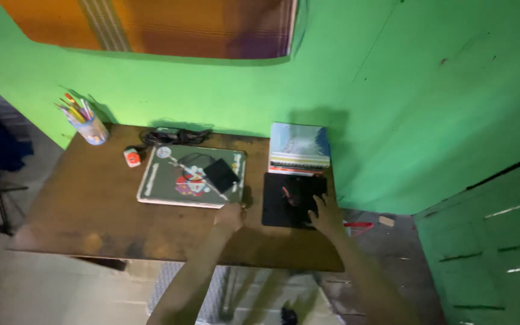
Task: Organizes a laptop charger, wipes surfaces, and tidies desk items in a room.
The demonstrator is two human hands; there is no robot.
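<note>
Reaching out, we rest our right hand (326, 215) flat on the black mat (290, 201), left hand (231, 215) touching the laptop (191, 177) edge, neither grasping.

The light is dim and uneven, brightest on the bright green painted wall (212, 90) above the dark brown wooden desk (91, 210). Soft shadows fall on that wall behind the stacked books. Everything looks slightly blurred and grainy; edges bend outward near the corners, and the forearms below the desk sit in murk.
</note>
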